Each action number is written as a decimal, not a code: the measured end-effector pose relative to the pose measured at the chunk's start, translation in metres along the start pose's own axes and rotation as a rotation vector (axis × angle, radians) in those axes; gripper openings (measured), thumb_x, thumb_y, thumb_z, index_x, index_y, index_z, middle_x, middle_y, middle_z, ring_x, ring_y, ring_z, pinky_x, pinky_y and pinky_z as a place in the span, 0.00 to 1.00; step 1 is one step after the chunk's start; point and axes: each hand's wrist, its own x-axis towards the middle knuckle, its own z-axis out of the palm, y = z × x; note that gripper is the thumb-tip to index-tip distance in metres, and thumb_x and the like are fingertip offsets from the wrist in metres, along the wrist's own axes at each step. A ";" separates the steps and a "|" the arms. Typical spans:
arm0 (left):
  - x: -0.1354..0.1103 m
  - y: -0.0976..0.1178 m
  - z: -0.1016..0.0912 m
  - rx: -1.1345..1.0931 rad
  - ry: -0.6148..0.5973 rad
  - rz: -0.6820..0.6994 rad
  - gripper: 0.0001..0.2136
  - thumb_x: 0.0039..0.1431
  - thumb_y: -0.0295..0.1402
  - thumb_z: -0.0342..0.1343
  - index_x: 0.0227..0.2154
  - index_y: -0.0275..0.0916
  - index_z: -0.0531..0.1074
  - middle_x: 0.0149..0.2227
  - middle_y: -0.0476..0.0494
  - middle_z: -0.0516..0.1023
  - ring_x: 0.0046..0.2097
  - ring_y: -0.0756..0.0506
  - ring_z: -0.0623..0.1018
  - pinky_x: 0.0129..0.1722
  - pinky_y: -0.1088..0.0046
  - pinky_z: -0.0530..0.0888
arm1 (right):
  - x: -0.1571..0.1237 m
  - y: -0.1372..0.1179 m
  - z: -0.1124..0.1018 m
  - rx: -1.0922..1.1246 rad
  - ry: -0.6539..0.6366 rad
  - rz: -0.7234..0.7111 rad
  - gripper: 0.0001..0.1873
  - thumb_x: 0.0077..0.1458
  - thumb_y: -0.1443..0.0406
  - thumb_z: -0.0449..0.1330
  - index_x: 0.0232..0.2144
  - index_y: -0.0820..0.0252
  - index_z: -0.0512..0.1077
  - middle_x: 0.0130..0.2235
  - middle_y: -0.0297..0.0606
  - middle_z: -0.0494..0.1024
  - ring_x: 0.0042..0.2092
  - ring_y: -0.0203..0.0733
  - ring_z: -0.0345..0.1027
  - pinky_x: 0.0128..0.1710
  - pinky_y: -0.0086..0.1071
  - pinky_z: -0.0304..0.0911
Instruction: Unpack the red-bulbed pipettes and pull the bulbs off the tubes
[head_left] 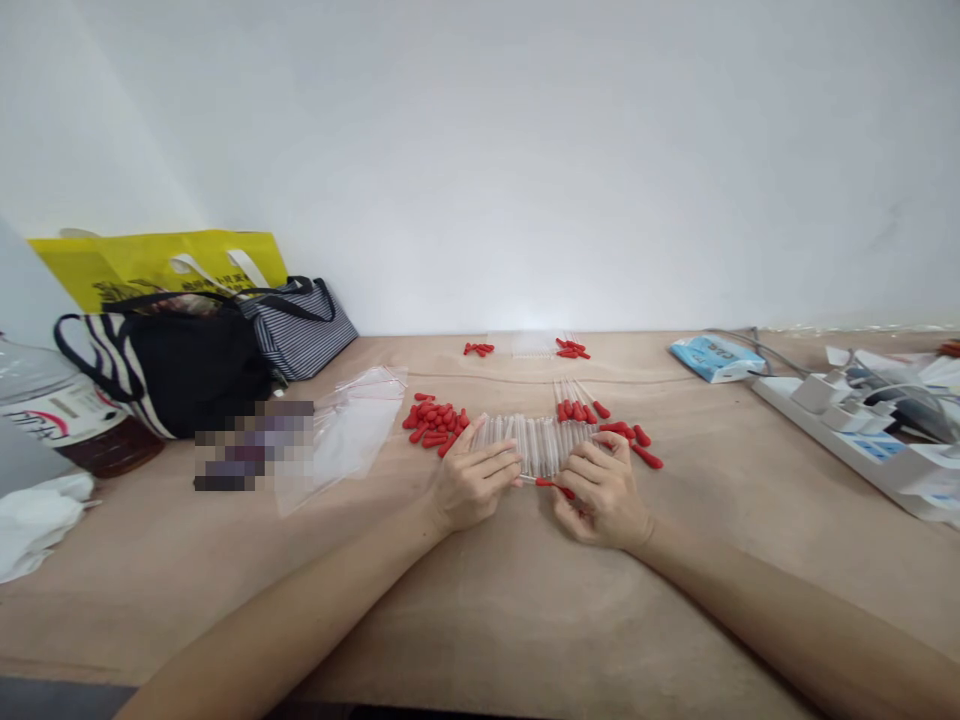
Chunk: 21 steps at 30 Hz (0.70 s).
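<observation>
Across the middle of the table lies a row of clear thin tubes [534, 447], side by side. My left hand [476, 478] is at the row's left end, its fingers closed on one tube [527, 480] held crosswise in front of the row. At the other end of that tube, my right hand [600, 488] pinches a red rubber bulb [553, 486]. Whether the bulb is fully on the tube, I cannot tell. A heap of loose red bulbs [433, 422] sits left of the row. Droppers with red bulbs [576, 410] lie behind my right hand, and several more red bulbs [646, 456] are to its right.
Farther back, more red-bulbed droppers [573, 350] and a small red group [478, 349] lie near the wall. Clear zip bags [345, 440], dark bags [202, 360] and a bottle [75, 410] stand left. Right are a blue tissue pack [716, 357] and a power strip [825, 430] with cables.
</observation>
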 end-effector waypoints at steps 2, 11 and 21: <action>-0.005 -0.007 -0.004 0.016 0.013 -0.069 0.06 0.56 0.27 0.49 0.30 0.39 0.71 0.35 0.49 0.78 0.40 0.48 0.76 0.54 0.57 0.60 | -0.002 0.006 -0.004 -0.025 0.016 0.046 0.10 0.45 0.67 0.52 0.15 0.59 0.64 0.18 0.30 0.65 0.27 0.34 0.58 0.41 0.38 0.48; -0.012 -0.023 0.002 0.013 -0.049 -0.551 0.16 0.58 0.26 0.41 0.48 0.32 0.65 0.35 0.41 0.65 0.34 0.49 0.71 0.35 0.73 0.71 | 0.001 0.038 0.004 -0.083 0.092 0.398 0.11 0.54 0.62 0.51 0.34 0.55 0.72 0.31 0.36 0.74 0.34 0.38 0.64 0.41 0.36 0.45; -0.008 -0.024 0.017 -0.039 -0.033 -0.500 0.12 0.55 0.23 0.45 0.37 0.35 0.71 0.29 0.45 0.69 0.31 0.50 0.71 0.34 0.74 0.71 | -0.001 0.089 -0.014 -0.077 0.023 0.948 0.16 0.45 0.53 0.54 0.29 0.57 0.71 0.29 0.36 0.75 0.34 0.43 0.65 0.42 0.41 0.47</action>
